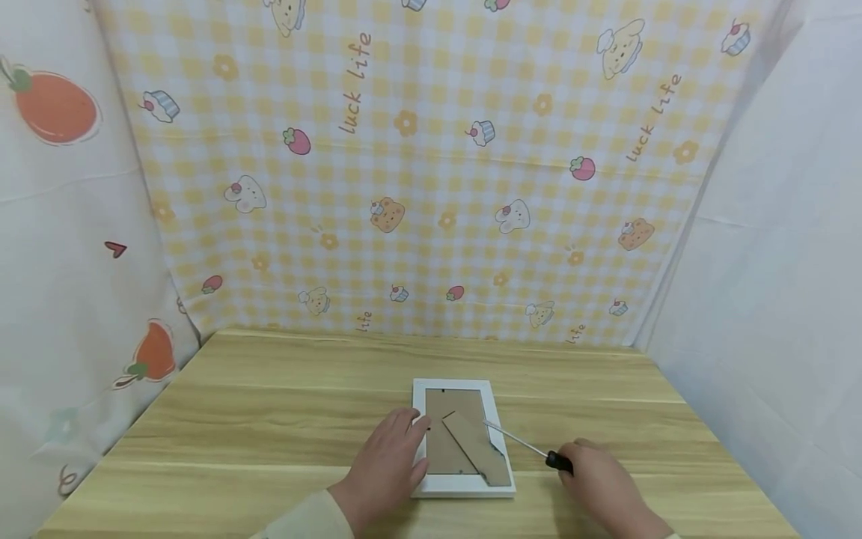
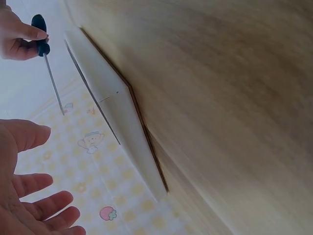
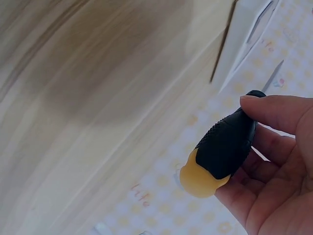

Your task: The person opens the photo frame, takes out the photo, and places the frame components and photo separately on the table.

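Observation:
A white picture frame (image 1: 419, 492) lies face down on the wooden table, its brown backing board (image 1: 454, 400) upward. A slanted stand flap (image 1: 471, 442) sits on the backing, with a worn, torn-looking edge at its lower right. My left hand (image 1: 387, 464) is beside the frame's left edge, its fingers spread and loosely bent with nothing in them. The right hand (image 1: 602, 479) grips a screwdriver (image 1: 557, 461) by its black handle, which has a yellow butt end (image 3: 203, 182). Its thin metal shaft (image 1: 521, 441) points left, the tip over the frame's right side.
The wood-grain table (image 1: 283, 419) reaches back to a yellow checked cloth (image 1: 417, 172) with cartoon prints. A white printed cloth (image 1: 67, 195) hangs at the left, and a plain white one (image 1: 774, 224) at the right.

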`<act>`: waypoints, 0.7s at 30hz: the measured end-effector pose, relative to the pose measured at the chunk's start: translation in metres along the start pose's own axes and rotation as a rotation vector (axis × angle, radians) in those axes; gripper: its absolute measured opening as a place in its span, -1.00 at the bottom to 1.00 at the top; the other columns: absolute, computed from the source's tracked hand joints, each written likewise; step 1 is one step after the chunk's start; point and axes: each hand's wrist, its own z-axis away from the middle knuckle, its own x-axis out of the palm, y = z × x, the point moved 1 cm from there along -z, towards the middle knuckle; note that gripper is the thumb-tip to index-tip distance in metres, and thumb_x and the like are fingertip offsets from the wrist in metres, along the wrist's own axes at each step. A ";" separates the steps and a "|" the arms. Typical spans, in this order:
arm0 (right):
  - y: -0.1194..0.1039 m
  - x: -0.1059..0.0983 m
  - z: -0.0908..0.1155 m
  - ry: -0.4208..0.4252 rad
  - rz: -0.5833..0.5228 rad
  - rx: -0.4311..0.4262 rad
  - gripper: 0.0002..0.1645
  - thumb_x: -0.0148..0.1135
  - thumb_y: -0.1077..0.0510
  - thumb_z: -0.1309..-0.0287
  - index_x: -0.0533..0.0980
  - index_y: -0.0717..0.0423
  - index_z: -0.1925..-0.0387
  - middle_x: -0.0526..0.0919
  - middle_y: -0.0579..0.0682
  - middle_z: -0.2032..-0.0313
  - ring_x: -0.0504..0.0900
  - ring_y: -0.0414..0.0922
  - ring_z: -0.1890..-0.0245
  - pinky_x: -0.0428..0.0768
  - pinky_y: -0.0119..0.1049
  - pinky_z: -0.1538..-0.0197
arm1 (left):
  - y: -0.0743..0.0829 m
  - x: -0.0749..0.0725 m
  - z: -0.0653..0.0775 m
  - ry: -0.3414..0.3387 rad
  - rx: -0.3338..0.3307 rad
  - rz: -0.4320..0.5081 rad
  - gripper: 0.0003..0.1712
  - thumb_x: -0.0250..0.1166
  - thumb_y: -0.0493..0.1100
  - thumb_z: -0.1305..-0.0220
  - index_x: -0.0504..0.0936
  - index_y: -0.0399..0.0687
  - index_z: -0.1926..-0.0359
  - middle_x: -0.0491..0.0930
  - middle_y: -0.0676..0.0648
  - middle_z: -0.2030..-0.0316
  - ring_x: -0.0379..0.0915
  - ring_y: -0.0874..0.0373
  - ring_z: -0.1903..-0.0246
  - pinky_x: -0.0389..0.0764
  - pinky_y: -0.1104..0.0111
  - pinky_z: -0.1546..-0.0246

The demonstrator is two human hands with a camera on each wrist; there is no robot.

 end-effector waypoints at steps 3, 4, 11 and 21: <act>-0.007 -0.001 0.000 0.011 0.000 -0.012 -0.86 0.40 0.28 0.05 0.58 0.02 0.49 0.42 -0.18 0.55 0.33 -0.27 0.59 0.40 -0.34 0.49 | 0.002 -0.003 -0.001 0.000 -0.003 0.016 -0.47 0.37 -0.15 -0.14 0.48 -0.24 -0.11 0.50 -0.23 -0.05 0.39 -0.09 -0.10 0.40 0.11 -0.16; -0.009 -0.002 0.001 0.014 -0.002 -0.016 -0.85 0.40 0.29 0.06 0.58 0.02 0.49 0.42 -0.18 0.56 0.33 -0.27 0.59 0.41 -0.34 0.49 | 0.003 -0.003 -0.002 -0.004 -0.007 0.019 -0.47 0.37 -0.15 -0.15 0.48 -0.24 -0.11 0.50 -0.23 -0.05 0.39 -0.09 -0.10 0.40 0.11 -0.16; -0.019 -0.001 0.000 0.022 -0.011 -0.043 -0.84 0.41 0.30 0.07 0.59 0.02 0.50 0.44 -0.20 0.55 0.33 -0.30 0.58 0.41 -0.37 0.49 | 0.006 -0.003 -0.004 0.000 -0.006 0.007 -0.48 0.37 -0.14 -0.14 0.49 -0.23 -0.11 0.50 -0.23 -0.04 0.41 -0.08 -0.08 0.44 0.12 -0.13; -0.032 0.000 0.002 0.077 0.016 -0.104 -0.78 0.43 0.32 0.13 0.57 -0.02 0.53 0.41 -0.22 0.55 0.36 -0.30 0.55 0.43 -0.37 0.50 | 0.010 -0.002 -0.007 0.025 0.017 -0.018 -0.53 0.37 -0.16 -0.11 0.51 -0.20 -0.05 0.52 -0.17 0.00 0.41 -0.03 -0.07 0.45 0.18 -0.12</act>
